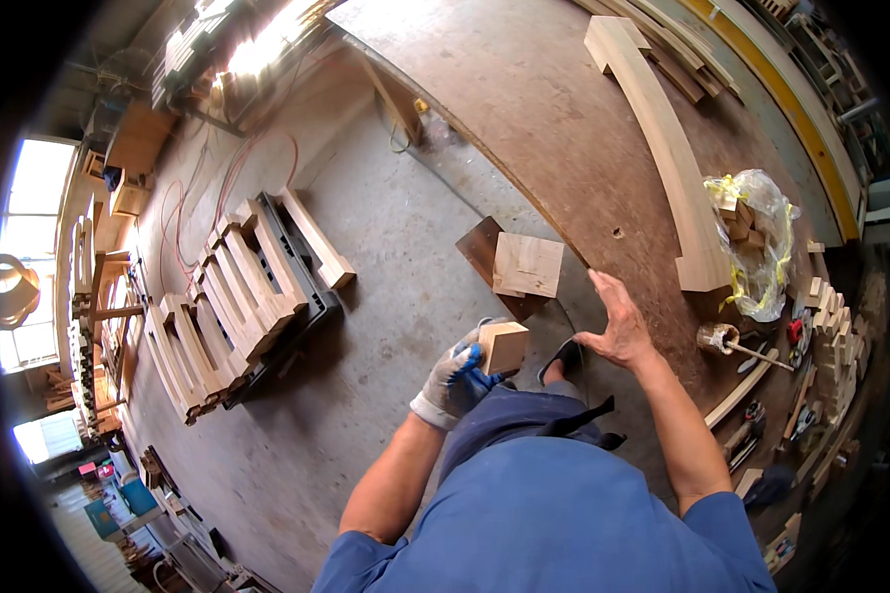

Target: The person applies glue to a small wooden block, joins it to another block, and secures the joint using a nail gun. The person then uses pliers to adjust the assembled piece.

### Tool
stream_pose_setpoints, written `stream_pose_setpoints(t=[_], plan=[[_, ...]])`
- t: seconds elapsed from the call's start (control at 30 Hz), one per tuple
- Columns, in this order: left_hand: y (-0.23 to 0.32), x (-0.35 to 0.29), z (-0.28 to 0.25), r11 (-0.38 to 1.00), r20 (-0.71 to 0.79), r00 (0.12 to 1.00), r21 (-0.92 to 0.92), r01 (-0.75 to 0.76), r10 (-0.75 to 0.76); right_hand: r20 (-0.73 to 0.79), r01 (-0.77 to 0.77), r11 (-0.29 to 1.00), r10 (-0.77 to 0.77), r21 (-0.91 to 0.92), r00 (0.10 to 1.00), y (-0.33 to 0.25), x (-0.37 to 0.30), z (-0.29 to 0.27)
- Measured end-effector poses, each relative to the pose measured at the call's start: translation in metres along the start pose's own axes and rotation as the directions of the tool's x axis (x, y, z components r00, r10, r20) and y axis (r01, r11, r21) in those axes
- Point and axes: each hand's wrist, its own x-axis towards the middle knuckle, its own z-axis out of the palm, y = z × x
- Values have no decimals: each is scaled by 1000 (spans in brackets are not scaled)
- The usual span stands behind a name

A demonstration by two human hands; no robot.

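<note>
1. Head view: the gloved left hand [455, 380] grips a wooden block [505, 348] above the concrete floor [386, 232].
2. Bare right hand [621, 328], spread open and empty, is beside the table's [534, 128] edge; contact unclear.

The underside and far faces of the pale, cube-like wooden block [505, 348] are out of sight, and it partly hides the fingers of the left hand [457, 383], gloved in white and blue; a pale, square-topped wooden piece [529, 265] covers part of a flat, dark brown board [479, 250]; the crumpled clear plastic bag [776, 232] veils its wooden offcuts, their number unclear; a round brown pot [712, 339] conceals one end of a thin pale stick [764, 358]; the wide brown bench [524, 99] runs off the top edge; the blue cloth shirt [544, 524] is cut off below; glare blanks the white-lit window [32, 203]; the small dark tools [751, 427] at right are too small to identify.
</note>
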Motion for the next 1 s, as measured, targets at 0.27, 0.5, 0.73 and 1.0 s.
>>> stream_pose_setpoints(t=[0.27, 0.5, 0.73, 1.0], plan=[[72, 7, 57, 749, -76, 960, 643, -160, 271, -166, -379, 888, 346, -258, 923, 80, -77, 14], [97, 45, 106, -381, 392, 845, 890, -249, 363, -160, -509, 764, 488, -397, 858, 96, -94, 6], [86, 79, 112, -588, 518, 831, 743, -319, 204, -149, -537, 760, 522, -368, 840, 87, -93, 6], [79, 95, 106, -619, 461, 872, 737, -271, 167, -147, -549, 772, 532, -318, 834, 82, -94, 5]])
